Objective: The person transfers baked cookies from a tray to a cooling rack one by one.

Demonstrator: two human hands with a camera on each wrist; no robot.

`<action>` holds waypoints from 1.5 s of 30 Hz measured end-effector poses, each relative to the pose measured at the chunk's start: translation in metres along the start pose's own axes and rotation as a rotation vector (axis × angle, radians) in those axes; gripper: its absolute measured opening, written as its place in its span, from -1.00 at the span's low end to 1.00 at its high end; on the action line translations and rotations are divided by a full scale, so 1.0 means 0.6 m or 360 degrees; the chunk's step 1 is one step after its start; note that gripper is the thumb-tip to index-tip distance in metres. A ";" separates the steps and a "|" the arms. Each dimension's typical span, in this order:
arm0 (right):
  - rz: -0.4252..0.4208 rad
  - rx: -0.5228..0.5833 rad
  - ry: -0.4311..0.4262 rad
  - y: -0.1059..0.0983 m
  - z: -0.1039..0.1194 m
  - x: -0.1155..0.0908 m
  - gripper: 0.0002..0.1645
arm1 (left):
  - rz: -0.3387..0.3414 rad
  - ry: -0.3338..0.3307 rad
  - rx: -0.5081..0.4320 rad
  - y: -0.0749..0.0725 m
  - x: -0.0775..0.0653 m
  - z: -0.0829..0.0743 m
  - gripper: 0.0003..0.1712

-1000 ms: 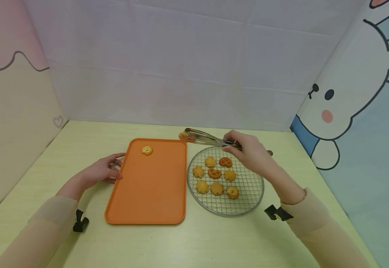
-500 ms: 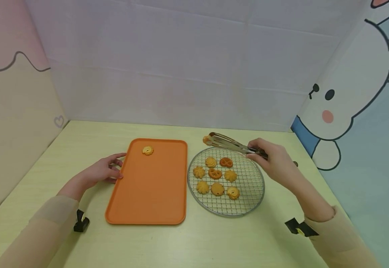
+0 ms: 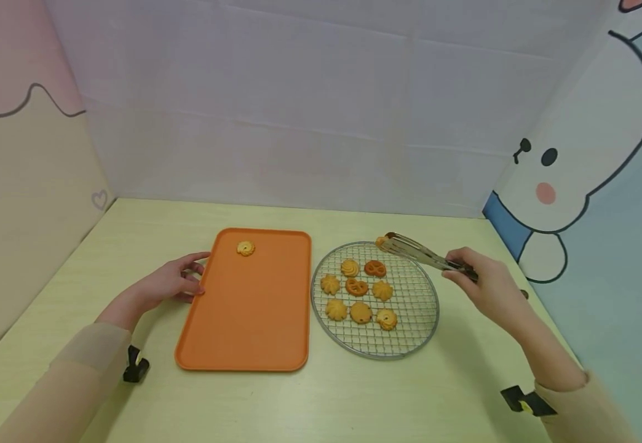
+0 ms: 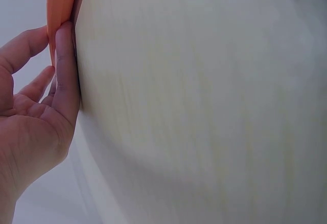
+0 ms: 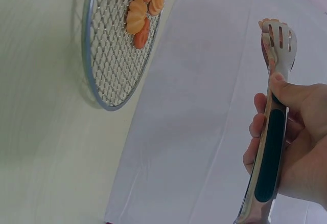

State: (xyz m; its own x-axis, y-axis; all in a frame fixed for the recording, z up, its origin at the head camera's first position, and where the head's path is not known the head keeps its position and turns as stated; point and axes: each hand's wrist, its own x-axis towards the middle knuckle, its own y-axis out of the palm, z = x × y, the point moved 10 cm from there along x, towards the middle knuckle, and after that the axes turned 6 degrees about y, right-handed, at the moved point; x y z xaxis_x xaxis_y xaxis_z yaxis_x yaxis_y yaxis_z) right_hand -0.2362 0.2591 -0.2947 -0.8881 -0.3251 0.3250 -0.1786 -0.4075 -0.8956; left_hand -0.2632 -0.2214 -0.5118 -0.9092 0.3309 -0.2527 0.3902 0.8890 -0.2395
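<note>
My right hand (image 3: 495, 286) grips metal tongs (image 3: 423, 252) with dark green handle grips (image 5: 271, 155), plain in the right wrist view. A golden cookie (image 3: 382, 242) is pinched between the tong tips, over the back rim of the round wire rack (image 3: 409, 335). On that rack lie several cookies, among them two brown pretzel-shaped ones (image 3: 375, 268). My left hand (image 3: 168, 284) pinches the left edge of an orange tray (image 3: 249, 320), thumb on one side and fingers on the other in the left wrist view. One ring-shaped cookie (image 3: 246, 248) sits near the tray's back left corner.
The tray and rack stand side by side on a pale wooden table (image 3: 277, 409). A white cloth wall (image 3: 299, 111) rises behind the table, and a wall with a cartoon figure (image 3: 564, 172) borders it at the right.
My right hand has carried the tongs and the cookie to the right and nearer to me, from beside the tray's back right corner to the rack's back rim. The left hand stays put.
</note>
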 end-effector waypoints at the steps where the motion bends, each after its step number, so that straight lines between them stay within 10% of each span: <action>1: 0.0004 -0.0004 0.0006 0.002 -0.005 -0.002 -0.78 | 0.0002 0.0001 0.0004 0.000 0.000 0.000 -0.03; 34: 0.0205 -0.0259 0.0229 0.093 -0.151 -0.022 -0.76 | -0.0009 0.0015 0.0004 -0.003 0.003 0.006 -0.03; 45: 0.0068 -0.0369 0.0114 0.100 -0.153 -0.021 -0.76 | -0.0019 0.0035 0.0002 -0.003 0.006 0.008 -0.03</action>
State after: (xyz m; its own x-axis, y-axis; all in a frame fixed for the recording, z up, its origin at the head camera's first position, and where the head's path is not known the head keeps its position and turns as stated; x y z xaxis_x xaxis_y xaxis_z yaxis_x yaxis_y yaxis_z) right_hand -0.2743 0.3170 -0.3802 -0.9232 -0.2731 0.2704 -0.2255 -0.1850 -0.9565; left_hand -0.2665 -0.2233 -0.5170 -0.9167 0.3272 -0.2294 0.3796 0.8924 -0.2438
